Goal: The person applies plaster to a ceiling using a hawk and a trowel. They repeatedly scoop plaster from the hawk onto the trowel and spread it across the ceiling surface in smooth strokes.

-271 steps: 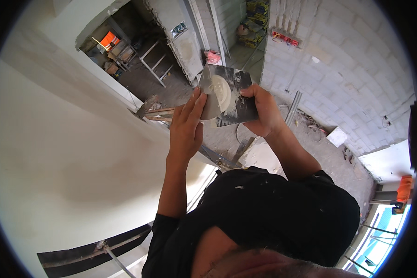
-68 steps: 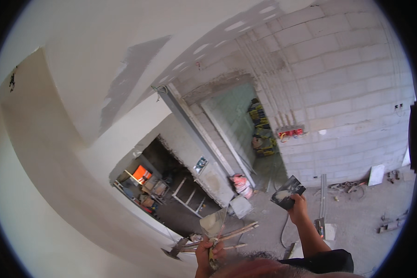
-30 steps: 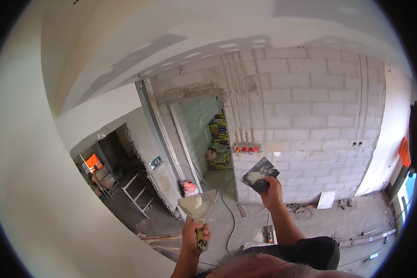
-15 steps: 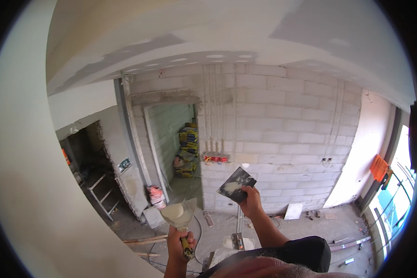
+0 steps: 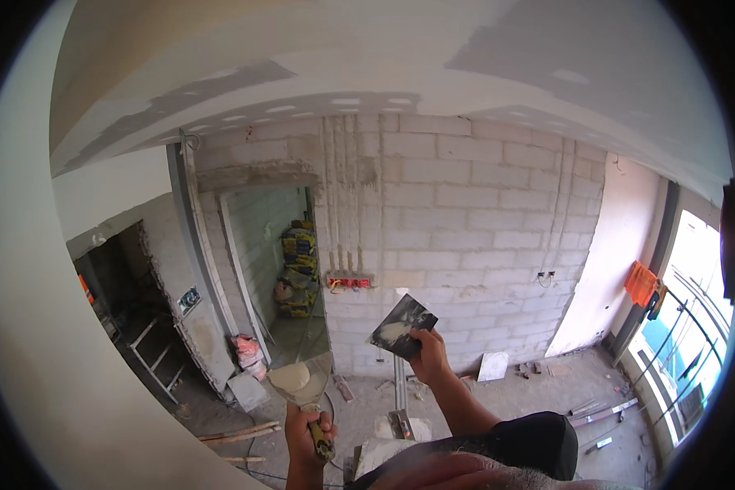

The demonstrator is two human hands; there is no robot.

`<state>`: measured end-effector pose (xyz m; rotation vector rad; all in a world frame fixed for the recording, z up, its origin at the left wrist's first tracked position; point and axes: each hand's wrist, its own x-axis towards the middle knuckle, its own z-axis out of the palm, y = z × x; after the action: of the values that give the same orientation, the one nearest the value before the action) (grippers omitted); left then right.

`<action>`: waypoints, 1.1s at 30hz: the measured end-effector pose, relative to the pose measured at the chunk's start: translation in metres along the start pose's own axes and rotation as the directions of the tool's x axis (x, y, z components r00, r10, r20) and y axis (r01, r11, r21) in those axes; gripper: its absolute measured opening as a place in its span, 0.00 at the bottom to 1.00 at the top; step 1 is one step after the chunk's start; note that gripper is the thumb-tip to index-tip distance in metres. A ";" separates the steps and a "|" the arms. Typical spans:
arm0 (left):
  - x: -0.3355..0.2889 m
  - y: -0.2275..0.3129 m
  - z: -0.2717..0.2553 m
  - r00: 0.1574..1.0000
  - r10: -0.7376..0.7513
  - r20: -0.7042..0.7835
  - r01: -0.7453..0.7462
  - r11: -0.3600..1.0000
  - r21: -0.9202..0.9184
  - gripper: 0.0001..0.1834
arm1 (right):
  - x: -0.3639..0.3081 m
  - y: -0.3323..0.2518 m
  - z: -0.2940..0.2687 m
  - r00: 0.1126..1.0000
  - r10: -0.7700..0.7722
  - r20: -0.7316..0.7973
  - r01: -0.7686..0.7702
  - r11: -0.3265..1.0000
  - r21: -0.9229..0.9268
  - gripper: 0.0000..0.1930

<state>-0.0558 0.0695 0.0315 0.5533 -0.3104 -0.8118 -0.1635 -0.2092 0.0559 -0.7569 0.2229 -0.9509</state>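
Note:
My left hand (image 5: 304, 434) is wrapped round the worn yellow-and-dark handle of a wide putty knife (image 5: 317, 389). Its blade points up, and a pale lump of filler (image 5: 289, 378) lies on it. In my raised right hand (image 5: 429, 358) is a dark, square flat scraper (image 5: 403, 323), tilted and smeared with white filler. The scraper is a little higher than the putty knife and to its right, the two apart. Far beyond both stands a bare block wall (image 5: 474, 212).
Overhead is a ceiling (image 5: 359, 49) with grey and white patches; a smooth pale wall (image 5: 16, 269) is close on my left. Below are a metal ladder (image 5: 151, 359), wooden sticks (image 5: 241, 433) and white boards (image 5: 492, 366). Stacked bags (image 5: 299, 265) show through the doorway. Orange cloth (image 5: 641, 282) hangs by the window.
The view has turned slightly right, so the room sits further left in it. Both hands appear a little further left too, with the same grips on the putty knife and scraper.

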 end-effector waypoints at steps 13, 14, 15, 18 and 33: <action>0.001 -0.007 0.006 0.992 -0.045 -0.117 0.051 0.997 0.049 0.27 | 0.006 0.002 -0.012 1.000 0.018 -0.016 -0.018 0.999 0.039 0.12; 0.000 -0.006 0.007 0.995 -0.065 -0.072 0.069 0.996 0.048 0.28 | 0.007 0.003 -0.013 1.000 0.029 -0.001 -0.029 0.998 0.053 0.12; -0.003 -0.004 0.009 0.992 -0.124 -0.023 0.125 0.991 0.052 0.28 | 0.009 0.004 -0.015 1.000 0.023 -0.003 -0.023 0.999 0.043 0.13; -0.011 0.002 0.010 0.958 -0.255 0.133 0.245 0.965 0.091 0.30 | 0.016 0.016 -0.018 0.999 0.034 -0.017 -0.033 0.998 0.047 0.14; -0.068 -0.011 0.029 0.955 -0.272 0.119 0.235 0.937 0.259 0.31 | 0.015 0.031 0.007 0.986 0.119 0.113 -0.136 0.980 0.149 0.11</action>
<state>-0.1203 0.1049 0.0454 0.7727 -0.4913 -1.0790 -0.1316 -0.2067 0.0424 -0.6379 0.1030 -0.7949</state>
